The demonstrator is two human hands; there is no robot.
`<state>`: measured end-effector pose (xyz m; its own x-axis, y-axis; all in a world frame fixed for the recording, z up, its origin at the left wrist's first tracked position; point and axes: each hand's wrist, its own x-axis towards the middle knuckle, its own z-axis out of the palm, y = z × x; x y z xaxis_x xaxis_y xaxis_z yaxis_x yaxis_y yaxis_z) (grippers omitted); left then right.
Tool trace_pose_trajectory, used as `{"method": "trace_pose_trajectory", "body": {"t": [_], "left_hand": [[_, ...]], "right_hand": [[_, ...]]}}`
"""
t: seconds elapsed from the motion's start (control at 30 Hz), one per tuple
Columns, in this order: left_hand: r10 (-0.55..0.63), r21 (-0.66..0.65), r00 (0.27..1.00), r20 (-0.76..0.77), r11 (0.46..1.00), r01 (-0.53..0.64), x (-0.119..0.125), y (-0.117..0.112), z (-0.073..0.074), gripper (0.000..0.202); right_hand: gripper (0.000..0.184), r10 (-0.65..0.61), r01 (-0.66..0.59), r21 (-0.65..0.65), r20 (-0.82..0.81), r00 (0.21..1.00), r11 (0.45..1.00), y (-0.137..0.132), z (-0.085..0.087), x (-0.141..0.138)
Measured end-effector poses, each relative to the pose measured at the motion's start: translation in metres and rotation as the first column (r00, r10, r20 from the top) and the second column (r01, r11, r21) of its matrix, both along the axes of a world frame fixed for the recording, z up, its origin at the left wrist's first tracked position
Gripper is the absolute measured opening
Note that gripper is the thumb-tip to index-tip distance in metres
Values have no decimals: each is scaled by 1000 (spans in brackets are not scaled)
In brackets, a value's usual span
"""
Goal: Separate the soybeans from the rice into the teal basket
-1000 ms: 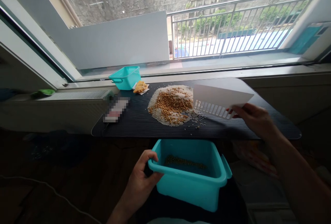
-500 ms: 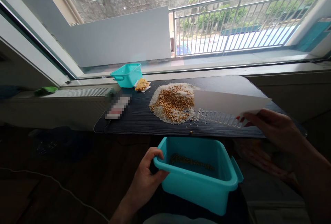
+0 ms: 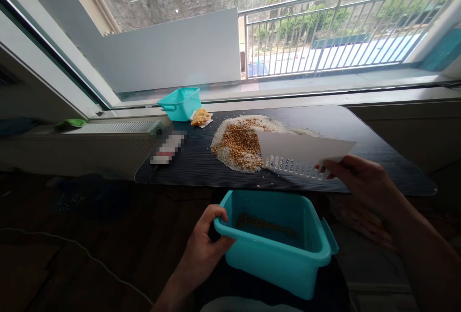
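Observation:
My left hand (image 3: 207,240) grips the left rim of a large turquoise plastic bin (image 3: 270,264), held just below the table's front edge. A strip of soybeans (image 3: 266,225) lies on the bin's floor. My right hand (image 3: 356,173) is closed on the right end of a white slotted sheet (image 3: 306,146), its row of slots along the lower edge. The sheet's left end reaches the right part of a pile of soybeans (image 3: 239,141) mixed with white rice (image 3: 230,161). Part of the pile is hidden behind the sheet.
On the dark table (image 3: 194,168) a smaller turquoise basket (image 3: 183,105) stands at the back left, beside a yellowish crumpled thing (image 3: 201,117) on white paper. A blurred-out flat object (image 3: 168,148) lies at the left. A window (image 3: 180,62) and a radiator (image 3: 118,128) border the table.
My right hand and the slotted sheet have moved left, further over the pile. More rice shows behind the sheet at the right. My left hand and the bin have stayed in place.

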<state>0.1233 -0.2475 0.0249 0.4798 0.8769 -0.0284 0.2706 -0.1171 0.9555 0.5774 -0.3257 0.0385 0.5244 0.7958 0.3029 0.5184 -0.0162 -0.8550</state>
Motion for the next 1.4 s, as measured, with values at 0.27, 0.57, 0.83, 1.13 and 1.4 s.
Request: {"method": "trace_pose_trajectory", "body": {"t": [0.27, 0.57, 0.83, 1.13, 1.4], "left_hand": [[-71, -24, 997, 8, 997, 71, -9, 9, -1, 26], [-53, -15, 999, -9, 999, 52, -9, 8, 2, 30], [-46, -34, 999, 8, 998, 46, -18, 9, 2, 31], [45, -21, 998, 53, 999, -44, -15, 5, -4, 33], [22, -64, 999, 25, 998, -21, -12, 7, 11, 36]], "right_hand": [[71, 55, -55, -7, -1, 998, 998, 0, 6, -12], [69, 137, -144, -61, -117, 984, 988, -2, 12, -33], [76, 116, -116, 32, -13, 993, 993, 35, 11, -41], [63, 165, -164, 14, -44, 985, 986, 30, 12, -35], [80, 96, -95, 31, -33, 995, 995, 26, 12, -37]]}}
